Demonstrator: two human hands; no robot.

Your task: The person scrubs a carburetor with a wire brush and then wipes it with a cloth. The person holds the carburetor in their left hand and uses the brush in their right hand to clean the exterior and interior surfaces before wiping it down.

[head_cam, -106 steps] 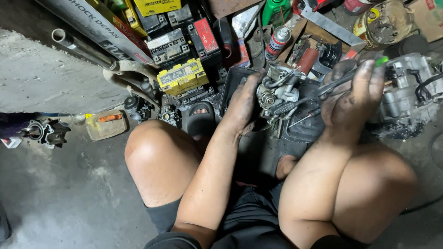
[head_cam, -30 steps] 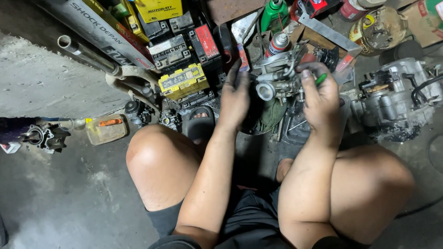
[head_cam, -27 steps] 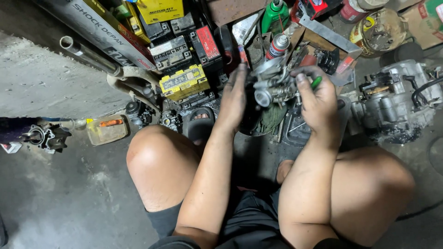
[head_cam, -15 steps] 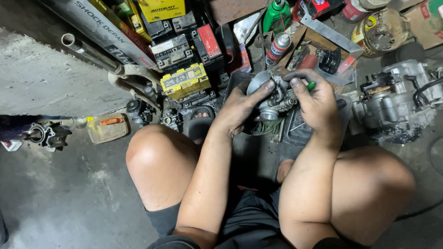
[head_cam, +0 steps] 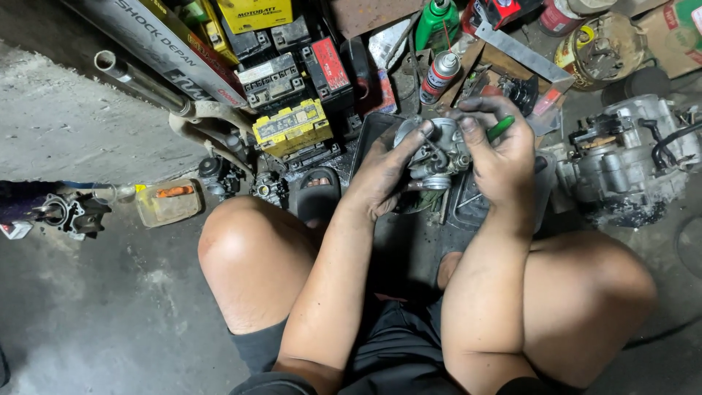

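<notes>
My left hand [head_cam: 380, 179] grips a small metal carburettor [head_cam: 433, 152] from its left side, holding it up over a dark tray [head_cam: 373, 128] on the floor. From the right, my right hand [head_cam: 501, 153] curls over the carburettor, fingertips on its top, with a green-handled screwdriver [head_cam: 502, 128] tucked in the same hand. Both hands are greasy. I am squatting, knees to either side.
A motorcycle engine [head_cam: 629, 157] sits at the right. Several small batteries [head_cam: 292, 128] and a metal tube [head_cam: 139, 82] lie at the upper left. A spray can [head_cam: 439, 75] and green bottle [head_cam: 437, 22] stand behind the tray. A plastic container [head_cam: 168, 203] rests at left.
Both hands lifted the carburettor off the pile and turned it. My left hand shifted from beside it to under its left side; my right hand came over the top.
</notes>
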